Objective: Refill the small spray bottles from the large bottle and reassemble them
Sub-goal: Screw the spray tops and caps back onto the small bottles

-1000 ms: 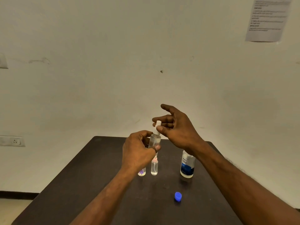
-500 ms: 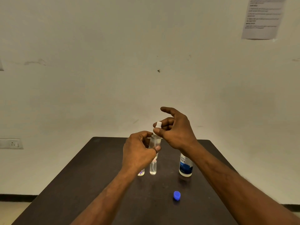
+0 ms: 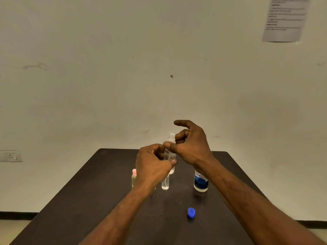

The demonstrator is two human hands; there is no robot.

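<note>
My left hand (image 3: 152, 167) grips the body of a small clear spray bottle (image 3: 169, 156), held upright above the dark table (image 3: 88, 191). My right hand (image 3: 191, 147) pinches the bottle's white spray head (image 3: 172, 137) between thumb and fingers, with the index finger raised. Below them a second small clear bottle (image 3: 165, 183) stands on the table. A small bottle with a pink cap (image 3: 134, 177) stands to its left, partly hidden by my left wrist. The large bottle with a blue label (image 3: 200, 182) stands to the right without a cap. Its blue cap (image 3: 191, 212) lies nearer to me.
The table stands against a pale wall. A wall socket (image 3: 10, 156) is at the left and a printed sheet (image 3: 284, 18) hangs at the upper right. The floor shows past the table's left and right edges.
My right thumb and fingers have closed further around the spray head, and the wrist has turned. My left hand keeps hold of the bottle. The pink-capped bottle has come into view at the left.
</note>
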